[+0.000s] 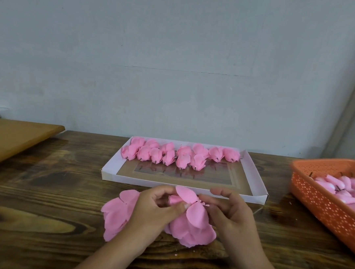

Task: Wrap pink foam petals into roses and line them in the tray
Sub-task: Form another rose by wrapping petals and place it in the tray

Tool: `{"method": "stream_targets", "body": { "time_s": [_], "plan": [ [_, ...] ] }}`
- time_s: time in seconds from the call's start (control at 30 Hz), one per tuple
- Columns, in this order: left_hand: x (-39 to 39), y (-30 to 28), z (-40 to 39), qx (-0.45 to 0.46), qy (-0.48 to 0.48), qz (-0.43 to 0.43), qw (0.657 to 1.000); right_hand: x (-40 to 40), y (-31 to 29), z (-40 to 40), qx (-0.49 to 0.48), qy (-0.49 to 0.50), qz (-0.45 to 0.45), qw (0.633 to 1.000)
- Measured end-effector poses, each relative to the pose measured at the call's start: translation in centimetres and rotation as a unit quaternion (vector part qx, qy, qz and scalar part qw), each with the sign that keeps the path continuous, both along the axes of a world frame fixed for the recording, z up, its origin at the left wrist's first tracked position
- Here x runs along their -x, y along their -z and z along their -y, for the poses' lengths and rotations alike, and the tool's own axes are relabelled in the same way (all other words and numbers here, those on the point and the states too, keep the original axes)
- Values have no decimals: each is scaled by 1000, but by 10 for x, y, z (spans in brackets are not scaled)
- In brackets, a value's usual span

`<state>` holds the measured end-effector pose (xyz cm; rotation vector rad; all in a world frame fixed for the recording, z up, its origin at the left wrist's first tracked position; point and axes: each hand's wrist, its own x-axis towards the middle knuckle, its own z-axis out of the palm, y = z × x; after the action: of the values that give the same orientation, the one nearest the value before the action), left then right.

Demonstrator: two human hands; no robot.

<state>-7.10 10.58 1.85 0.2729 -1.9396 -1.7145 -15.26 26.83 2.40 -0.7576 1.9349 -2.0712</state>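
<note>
Head view. No readable writing on anything. White tray [255, 177] on the wood surface [42, 188] holds about fourteen roses [179, 155] in two rows along its far side. Orange basket [322, 207] at right holds more pink pieces, count unclear. Left hand [156, 208] and right hand [230, 211], fingers curled, pinch loose petals [191, 227] just before the tray.

View: single head-worn wide-angle camera
Facing: forward and down, toward wall [178, 50]
Nearness: close over wooden table [42, 198]
</note>
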Motion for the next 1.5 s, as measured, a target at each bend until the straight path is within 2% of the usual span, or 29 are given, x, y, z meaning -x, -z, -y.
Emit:
{"method": "stream_targets", "body": {
  "time_s": [0.2,0.63,0.8,1.0,1.1,1.2,1.4,1.5],
  "plan": [
    [-2,-4,-5,9,25,20,999,2,3,-1,-30,7,-51,998],
    [-3,-6,-5,4,65,3,998,4,2,-2,-10,-38,-52,998],
    [-2,-4,-3,-3,43,13,999,7,7,-1,-25,-33,-67,997],
    [-4,-4,-3,43,66,9,997,5,5,-3,-50,-46,-88,994],
    [-4,-1,-2,64,52,14,996,5,3,-5,-36,-67,-60,995],
    [-3,0,-1,61,47,9,997,3,1,-4,-38,-96,-61,993],
    [-1,1,-2,46,43,6,998,3,4,-1,-42,-80,-89,992],
    [-1,1,-2,49,47,13,998,3,1,-3,-47,-115,-77,989]
  ]
}}
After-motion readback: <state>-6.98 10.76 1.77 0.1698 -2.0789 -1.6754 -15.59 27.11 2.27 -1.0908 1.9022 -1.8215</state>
